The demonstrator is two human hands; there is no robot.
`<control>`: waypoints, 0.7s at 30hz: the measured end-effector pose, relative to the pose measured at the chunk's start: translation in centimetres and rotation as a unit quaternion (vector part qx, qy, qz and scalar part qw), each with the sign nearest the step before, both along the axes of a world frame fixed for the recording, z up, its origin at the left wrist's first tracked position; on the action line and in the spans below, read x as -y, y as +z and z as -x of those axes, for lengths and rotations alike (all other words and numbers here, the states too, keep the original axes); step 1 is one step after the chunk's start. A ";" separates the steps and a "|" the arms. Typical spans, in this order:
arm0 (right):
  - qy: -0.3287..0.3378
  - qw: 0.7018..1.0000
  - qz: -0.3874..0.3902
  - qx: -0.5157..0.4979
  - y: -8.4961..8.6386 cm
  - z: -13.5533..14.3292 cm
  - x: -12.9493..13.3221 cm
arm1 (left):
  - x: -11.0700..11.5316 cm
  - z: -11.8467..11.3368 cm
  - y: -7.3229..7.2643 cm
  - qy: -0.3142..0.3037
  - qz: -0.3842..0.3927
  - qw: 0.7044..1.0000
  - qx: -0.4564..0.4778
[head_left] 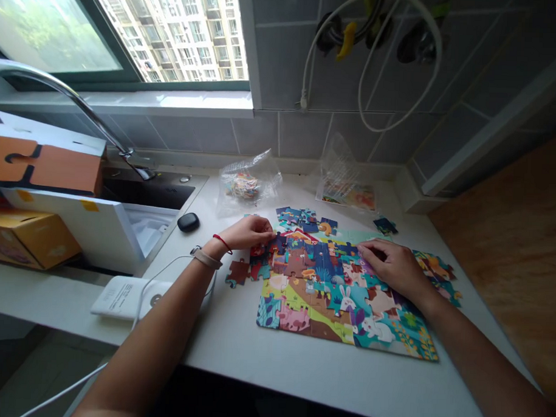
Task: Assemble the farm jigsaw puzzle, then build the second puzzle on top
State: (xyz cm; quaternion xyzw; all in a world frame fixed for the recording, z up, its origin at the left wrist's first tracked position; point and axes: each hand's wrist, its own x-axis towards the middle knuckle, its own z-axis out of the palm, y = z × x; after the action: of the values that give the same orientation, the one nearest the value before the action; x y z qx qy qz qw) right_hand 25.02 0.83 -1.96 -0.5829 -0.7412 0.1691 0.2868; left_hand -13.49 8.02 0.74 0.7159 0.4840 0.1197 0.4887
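Observation:
A colourful animal jigsaw puzzle (320,307) lies mostly joined on the white counter. My left hand (252,233) is closed at its upper left edge, thumb and forefinger pinched against a dark blue puzzle piece (280,243). Over the right side rests my right hand (394,267), fingers curled and thumb tip close to the forefinger beside the blue and purple pieces; what is between them is hidden. Loose brown and teal pieces (237,272) lie below my left hand. More pieces (300,216) sit above the puzzle, and others (435,266) lie beyond my right wrist.
Behind the puzzle are a clear bag of pieces (242,186) and another plastic bag (340,180) over a picture card. A black oval object (188,222) and a white power bank (115,297) with a cable lie left. Boxes (35,230) stand by the sink (146,193).

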 end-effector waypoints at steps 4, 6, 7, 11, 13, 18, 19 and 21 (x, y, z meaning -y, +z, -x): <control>-0.023 0.999 -0.042 -0.012 1.2 0.6 0.7 | 0.5 0.0 -0.6 0.011 -0.123 0.989 -0.076; -0.022 0.998 -0.063 -0.019 2.5 1.8 1.2 | 0.9 -0.2 -0.7 0.023 -0.142 0.984 -0.104; 0.005 0.998 -0.058 -0.020 3.2 2.7 1.3 | 1.0 -0.3 -0.7 0.026 -0.144 0.982 -0.115; 0.177 0.984 -0.006 0.000 5.2 7.7 0.9 | 1.2 -0.5 -0.6 0.030 -0.148 0.979 -0.133; 0.239 0.971 0.013 0.021 5.2 10.1 0.0 | 1.1 -0.5 -0.6 0.034 -0.145 0.980 -0.133; 0.263 0.965 -0.004 0.016 3.0 13.4 -3.0 | 1.3 -0.7 -0.5 0.041 -0.148 0.978 -0.139; 0.257 0.966 -0.007 0.005 2.4 13.6 -3.5 | 1.3 -0.7 -0.5 0.045 -0.151 0.977 -0.142; 0.246 0.969 -0.017 -0.016 1.2 13.6 -3.9 | 1.4 -0.9 -0.5 0.052 -0.156 0.975 -0.152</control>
State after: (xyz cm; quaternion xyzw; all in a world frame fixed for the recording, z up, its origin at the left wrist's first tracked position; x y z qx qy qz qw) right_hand 11.41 4.75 -0.71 -0.3750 -0.8596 0.2314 0.2585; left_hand -12.62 6.59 0.28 0.7668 0.5647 0.1086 0.2850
